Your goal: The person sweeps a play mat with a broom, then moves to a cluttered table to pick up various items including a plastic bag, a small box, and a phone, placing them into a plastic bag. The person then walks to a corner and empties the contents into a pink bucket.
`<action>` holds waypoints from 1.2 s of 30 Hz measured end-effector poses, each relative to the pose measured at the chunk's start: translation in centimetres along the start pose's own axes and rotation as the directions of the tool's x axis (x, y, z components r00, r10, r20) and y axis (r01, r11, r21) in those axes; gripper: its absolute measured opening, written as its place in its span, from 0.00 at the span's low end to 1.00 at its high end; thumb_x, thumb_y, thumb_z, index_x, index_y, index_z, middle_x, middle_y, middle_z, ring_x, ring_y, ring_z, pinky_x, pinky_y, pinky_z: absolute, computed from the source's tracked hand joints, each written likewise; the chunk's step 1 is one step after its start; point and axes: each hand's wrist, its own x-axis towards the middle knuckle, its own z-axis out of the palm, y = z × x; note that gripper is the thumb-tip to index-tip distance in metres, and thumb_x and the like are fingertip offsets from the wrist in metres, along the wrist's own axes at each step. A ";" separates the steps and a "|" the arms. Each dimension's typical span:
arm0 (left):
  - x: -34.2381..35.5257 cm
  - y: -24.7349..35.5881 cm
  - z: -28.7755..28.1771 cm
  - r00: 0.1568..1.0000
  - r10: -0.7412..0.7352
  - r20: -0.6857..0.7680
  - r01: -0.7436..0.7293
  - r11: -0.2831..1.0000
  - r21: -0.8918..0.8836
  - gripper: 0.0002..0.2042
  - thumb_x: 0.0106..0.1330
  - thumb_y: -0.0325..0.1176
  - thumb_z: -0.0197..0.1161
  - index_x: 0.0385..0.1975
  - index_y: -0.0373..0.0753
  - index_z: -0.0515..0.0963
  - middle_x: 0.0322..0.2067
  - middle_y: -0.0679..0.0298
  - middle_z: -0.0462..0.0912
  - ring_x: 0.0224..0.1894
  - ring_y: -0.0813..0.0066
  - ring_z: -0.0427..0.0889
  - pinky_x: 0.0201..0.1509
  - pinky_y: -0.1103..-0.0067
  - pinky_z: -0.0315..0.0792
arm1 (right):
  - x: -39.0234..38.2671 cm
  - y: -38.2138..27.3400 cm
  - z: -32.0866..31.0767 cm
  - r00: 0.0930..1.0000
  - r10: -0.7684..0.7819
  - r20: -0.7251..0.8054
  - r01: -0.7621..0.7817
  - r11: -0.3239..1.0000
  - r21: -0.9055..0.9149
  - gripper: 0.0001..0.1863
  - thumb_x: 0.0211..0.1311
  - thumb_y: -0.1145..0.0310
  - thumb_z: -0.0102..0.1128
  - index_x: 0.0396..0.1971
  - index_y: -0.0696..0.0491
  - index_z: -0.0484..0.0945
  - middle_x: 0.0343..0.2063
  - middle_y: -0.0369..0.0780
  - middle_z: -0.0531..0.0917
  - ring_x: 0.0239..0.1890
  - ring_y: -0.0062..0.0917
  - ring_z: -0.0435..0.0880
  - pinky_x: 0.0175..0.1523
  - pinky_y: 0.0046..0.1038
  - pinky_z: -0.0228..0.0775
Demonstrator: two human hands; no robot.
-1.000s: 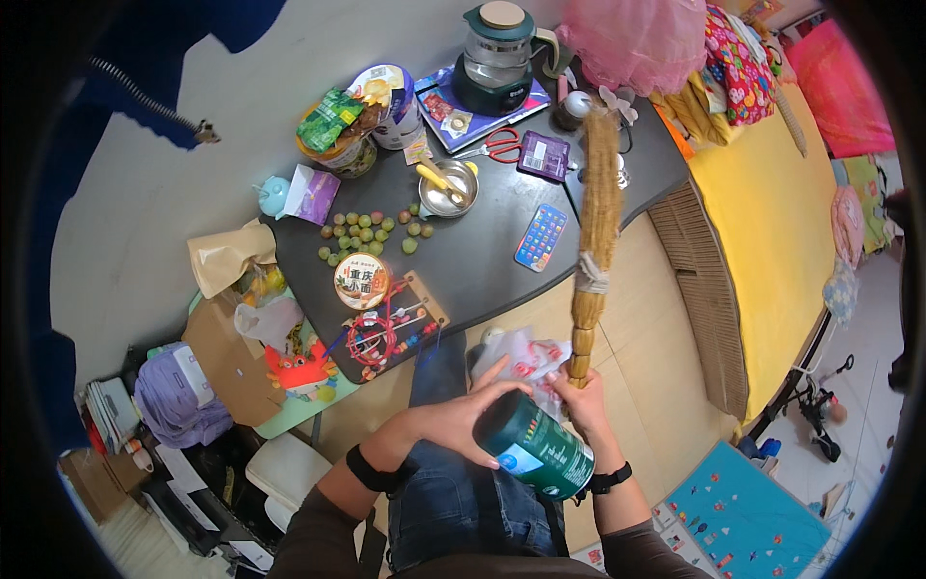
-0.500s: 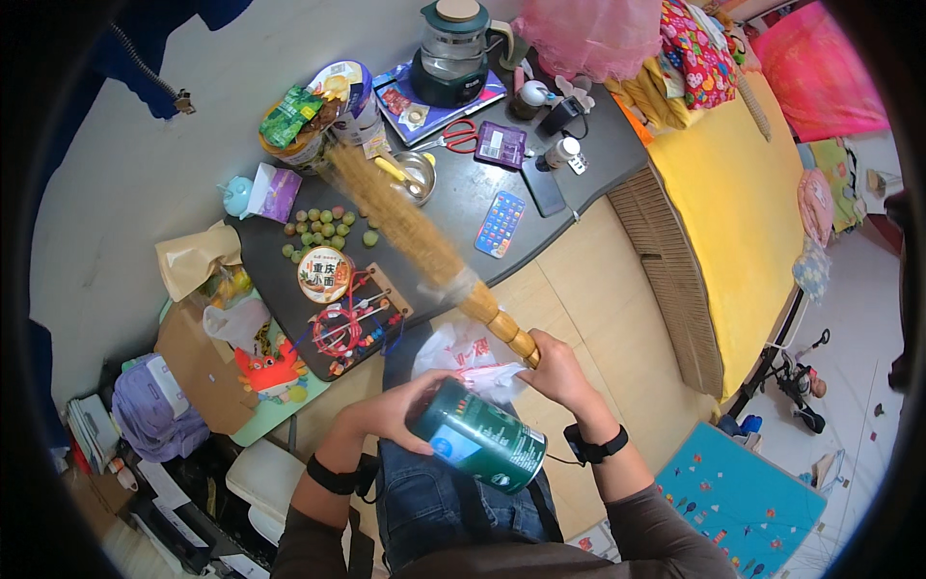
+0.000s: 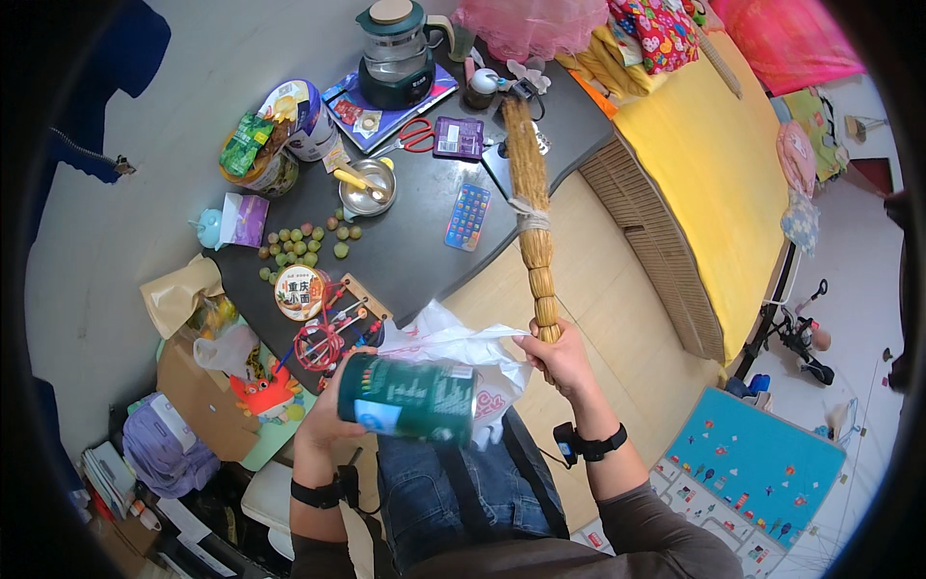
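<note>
My left hand point(image 3: 326, 413) is closed round the base end of a green cylindrical can point(image 3: 424, 400), which lies tilted on its side above my lap. In my right hand point(image 3: 562, 361) I grip the handle of a straw hand broom point(image 3: 536, 256), its bristles pointing up and away over the table's right edge. A white plastic bag point(image 3: 500, 359) with red print hangs between my hands. One corner of it is pinched by my right fingers, and the can hides part of it.
On the dark table point(image 3: 410, 261) stand a glass kettle point(image 3: 395, 58), a steel bowl point(image 3: 367, 188), loose grapes point(image 3: 294, 241), a round paper lid point(image 3: 300, 291) and red scissors point(image 3: 415, 135). A yellow-covered bed point(image 3: 685, 164) is at the right. A purple backpack point(image 3: 159, 444) sits at the lower left.
The broom has swung from leaning left over the table to nearly upright at the right. The can has moved left and turned more level. The bag is now stretched up and spread wider.
</note>
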 end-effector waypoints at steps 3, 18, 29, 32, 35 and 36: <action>1.6 0.7 1.7 0.996 -0.057 -0.061 0.064 0.992 0.107 0.56 0.39 0.35 0.86 0.72 0.41 0.58 0.65 0.60 0.62 0.70 0.63 0.64 0.73 0.67 0.63 | -1.1 -2.0 0.6 0.998 0.034 0.059 -0.033 0.999 -0.004 0.14 0.59 0.69 0.75 0.30 0.52 0.73 0.19 0.32 0.77 0.19 0.13 0.74 0.24 0.19 0.64; 4.1 -2.0 4.3 0.974 0.049 -0.221 0.158 0.549 0.821 0.63 0.43 0.36 0.86 0.77 0.35 0.45 0.62 0.42 0.61 0.66 0.40 0.67 0.68 0.60 0.70 | -2.5 0.3 3.9 0.995 0.099 0.034 -0.104 0.959 0.264 0.12 0.64 0.70 0.71 0.31 0.51 0.73 0.20 0.31 0.77 0.20 0.13 0.73 0.25 0.17 0.61; 5.7 -8.0 1.3 0.887 0.123 -0.446 0.368 0.397 0.841 0.13 0.67 0.38 0.60 0.25 0.37 0.82 0.30 0.50 0.85 0.37 0.45 0.84 0.39 0.54 0.76 | -4.2 0.6 2.0 0.989 0.124 0.082 -0.146 0.913 0.381 0.13 0.65 0.72 0.68 0.27 0.49 0.71 0.18 0.30 0.74 0.17 0.14 0.69 0.24 0.17 0.60; 6.8 -10.0 1.8 0.856 0.250 -0.452 0.368 0.319 0.873 0.14 0.67 0.42 0.61 0.22 0.40 0.81 0.29 0.56 0.83 0.35 0.50 0.84 0.35 0.56 0.75 | -6.2 0.3 2.2 0.972 0.185 0.144 -0.226 0.906 0.359 0.13 0.65 0.71 0.68 0.27 0.49 0.70 0.18 0.30 0.74 0.18 0.14 0.70 0.24 0.17 0.60; 7.6 -13.2 1.6 0.864 0.191 -0.466 0.350 0.436 0.829 0.09 0.63 0.38 0.70 0.27 0.42 0.80 0.32 0.59 0.78 0.39 0.52 0.83 0.38 0.60 0.76 | -8.0 0.0 2.5 0.949 0.208 0.239 -0.281 0.899 0.335 0.13 0.65 0.72 0.68 0.28 0.49 0.70 0.18 0.30 0.74 0.18 0.14 0.71 0.24 0.17 0.61; 8.2 -14.6 1.7 0.858 0.179 -0.481 0.326 0.534 0.780 0.08 0.61 0.37 0.72 0.30 0.42 0.79 0.33 0.59 0.78 0.40 0.52 0.82 0.40 0.61 0.76 | -8.4 -0.1 2.8 0.944 0.190 0.271 -0.281 0.893 0.352 0.14 0.64 0.73 0.69 0.28 0.49 0.69 0.18 0.30 0.74 0.18 0.14 0.71 0.24 0.17 0.61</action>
